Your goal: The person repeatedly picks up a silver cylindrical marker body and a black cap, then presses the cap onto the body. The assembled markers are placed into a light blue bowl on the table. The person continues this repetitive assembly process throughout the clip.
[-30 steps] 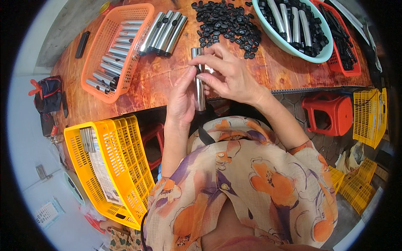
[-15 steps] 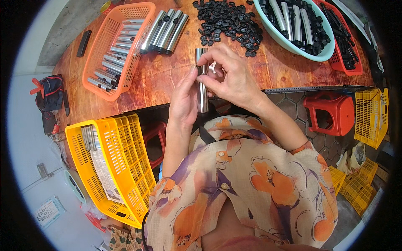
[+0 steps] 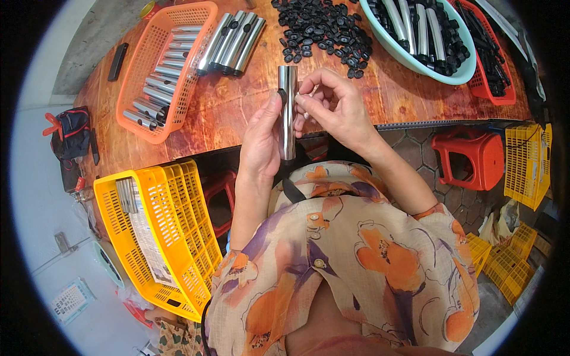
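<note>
A shiny metal tube (image 3: pixel 287 127) points away from me, with my left hand (image 3: pixel 261 133) wrapped round it from the left. Under my left thumb a small black part (image 3: pixel 281 94) sits against the tube's side. On the other side, my right hand (image 3: pixel 338 110) pinches thumb and forefinger together close to the tube. Something small and pale shows at those fingertips, too small to name. Beyond my hands lies a heap of small black oval plastic parts (image 3: pixel 323 35). Several metal tubes with black fittings (image 3: pixel 231 44) lie side by side to its left.
An orange basket (image 3: pixel 132 98) of metal tubes stands on the wooden table (image 3: pixel 222 113) at left. Back right are a pale blue basin (image 3: pixel 404 65) with tubes and black parts, and a red basket (image 3: pixel 509 95). A yellow crate (image 3: pixel 157 237) is at my left, a red stool (image 3: pixel 475 157) at right.
My right hand has drawn a little to the right, off the tube, leaving more of its middle visible. My left hand keeps its hold on the tube.
</note>
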A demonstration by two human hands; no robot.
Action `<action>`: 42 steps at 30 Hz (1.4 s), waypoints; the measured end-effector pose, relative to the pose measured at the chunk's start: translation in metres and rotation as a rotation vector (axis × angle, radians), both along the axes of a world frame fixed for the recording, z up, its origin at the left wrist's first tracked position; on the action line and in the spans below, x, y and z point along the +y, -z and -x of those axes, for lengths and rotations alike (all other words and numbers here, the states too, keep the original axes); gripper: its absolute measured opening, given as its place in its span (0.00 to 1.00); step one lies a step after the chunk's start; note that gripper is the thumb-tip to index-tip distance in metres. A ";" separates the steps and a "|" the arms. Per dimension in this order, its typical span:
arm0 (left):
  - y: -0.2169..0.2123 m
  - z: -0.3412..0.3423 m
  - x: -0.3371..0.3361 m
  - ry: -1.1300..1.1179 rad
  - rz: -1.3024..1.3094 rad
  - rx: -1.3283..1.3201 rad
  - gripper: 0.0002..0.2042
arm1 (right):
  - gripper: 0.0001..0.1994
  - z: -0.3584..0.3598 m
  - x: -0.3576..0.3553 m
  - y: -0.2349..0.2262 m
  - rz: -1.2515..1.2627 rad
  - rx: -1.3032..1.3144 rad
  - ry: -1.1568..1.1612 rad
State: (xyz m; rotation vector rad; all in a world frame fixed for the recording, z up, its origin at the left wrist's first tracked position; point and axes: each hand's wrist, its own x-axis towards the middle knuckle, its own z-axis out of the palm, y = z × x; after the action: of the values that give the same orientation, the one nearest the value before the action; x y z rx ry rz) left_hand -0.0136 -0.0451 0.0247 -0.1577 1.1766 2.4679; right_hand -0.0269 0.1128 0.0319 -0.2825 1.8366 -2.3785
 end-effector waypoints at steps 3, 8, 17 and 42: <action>-0.004 0.000 0.002 -0.004 0.000 -0.004 0.20 | 0.05 0.000 0.003 0.004 -0.020 0.027 0.026; -0.004 0.000 0.003 0.008 -0.050 -0.026 0.21 | 0.05 0.002 0.005 0.014 -0.073 0.062 0.087; -0.008 -0.003 0.007 -0.006 0.004 -0.014 0.17 | 0.10 0.013 0.006 0.007 -0.066 0.194 0.251; 0.034 -0.047 0.010 0.118 1.054 0.435 0.13 | 0.25 0.013 -0.013 0.053 -0.779 0.187 0.057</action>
State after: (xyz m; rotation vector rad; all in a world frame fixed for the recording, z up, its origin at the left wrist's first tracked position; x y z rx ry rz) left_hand 0.0335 -0.0348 -0.0089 0.1714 2.4741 1.5710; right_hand -0.0395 0.0998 -0.0208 -0.3655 2.6926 -1.5157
